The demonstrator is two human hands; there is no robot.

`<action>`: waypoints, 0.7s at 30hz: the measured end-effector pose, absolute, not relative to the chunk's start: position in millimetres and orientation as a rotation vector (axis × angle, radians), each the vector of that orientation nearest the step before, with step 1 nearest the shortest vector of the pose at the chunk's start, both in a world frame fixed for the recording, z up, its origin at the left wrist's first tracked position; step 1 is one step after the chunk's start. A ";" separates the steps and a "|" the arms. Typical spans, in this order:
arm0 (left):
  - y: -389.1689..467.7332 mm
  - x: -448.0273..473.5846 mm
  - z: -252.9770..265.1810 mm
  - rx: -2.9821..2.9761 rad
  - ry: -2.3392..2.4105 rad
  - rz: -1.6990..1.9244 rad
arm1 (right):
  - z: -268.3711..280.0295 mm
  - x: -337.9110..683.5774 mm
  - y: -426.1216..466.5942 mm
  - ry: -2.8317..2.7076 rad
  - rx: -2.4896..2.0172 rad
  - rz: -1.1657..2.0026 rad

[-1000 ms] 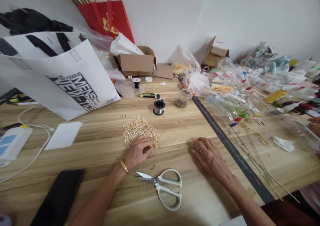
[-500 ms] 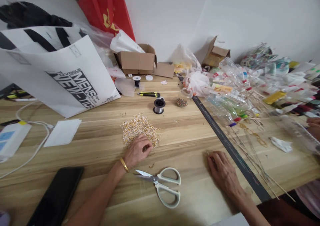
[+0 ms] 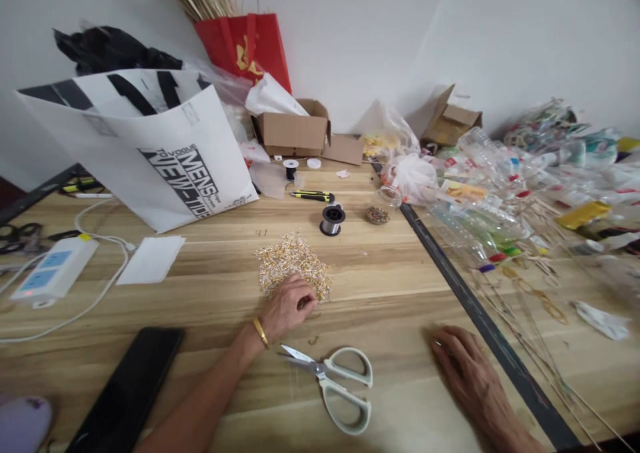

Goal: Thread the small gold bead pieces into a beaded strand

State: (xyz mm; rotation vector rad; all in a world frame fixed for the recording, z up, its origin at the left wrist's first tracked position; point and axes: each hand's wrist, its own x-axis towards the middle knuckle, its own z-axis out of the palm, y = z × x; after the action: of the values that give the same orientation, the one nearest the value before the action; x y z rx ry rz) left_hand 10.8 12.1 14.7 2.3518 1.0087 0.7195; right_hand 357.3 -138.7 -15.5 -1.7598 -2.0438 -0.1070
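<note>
Our left hand [image 3: 290, 304] lay curled, fingertips pinching into the near edge of the pile of gold pins [image 3: 293, 271] at the middle of the wooden table [image 3: 210, 306]. Our right hand [image 3: 463, 367] rested flat and empty, well to the right. White-handled scissors [image 3: 335, 385] lay nearer, between them. A wire spool [image 3: 332, 219] stood beyond the pile.
</note>
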 end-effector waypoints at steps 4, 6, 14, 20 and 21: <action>11.8 10.4 14.3 2.357 1.015 0.714 | -17.9 363.3 -140.2 -2.010 -1.764 -0.091; 11.5 10.4 14.2 2.363 1.017 0.708 | -18.7 366.8 -143.4 -2.012 -1.764 -0.092; 10.7 11.0 15.7 2.358 1.018 0.698 | -6.8 357.5 -141.1 -2.082 -1.722 -0.115; 10.7 10.4 15.1 2.342 1.015 0.702 | 8.5 329.5 -101.0 -2.167 -1.516 -0.061; 10.8 10.4 14.9 2.339 1.014 0.705 | 11.4 322.8 -91.4 -2.183 -1.477 -0.055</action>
State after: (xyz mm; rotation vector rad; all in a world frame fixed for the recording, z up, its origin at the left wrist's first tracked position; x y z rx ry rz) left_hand 10.4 10.8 14.9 2.3394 1.0145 0.7054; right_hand 322.8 -91.4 11.4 -1.4770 -2.1831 -0.0551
